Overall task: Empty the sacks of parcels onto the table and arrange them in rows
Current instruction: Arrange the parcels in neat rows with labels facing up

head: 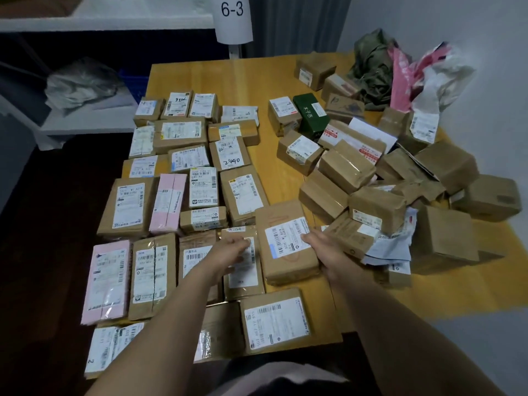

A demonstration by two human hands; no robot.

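Several brown and pink parcels lie in rows (pixel 183 195) on the left half of the wooden table (pixel 274 81). A loose heap of brown boxes (pixel 385 190) covers the right half. My right hand (pixel 323 247) holds the right edge of a large brown parcel with a white label (pixel 285 241) at the end of a row. My left hand (pixel 231 251) rests with straight fingers on a flat brown parcel (pixel 243 278) just left of it. Crumpled sacks, one green (pixel 371 70) and one pink and white (pixel 423 81), lie at the far right corner.
A white post with a sign reading 6-3 (pixel 233 18) stands behind the table. A shelf on the left carries a grey plastic bag (pixel 80 84). The wall runs close along the table's right side. The floor to the left is dark.
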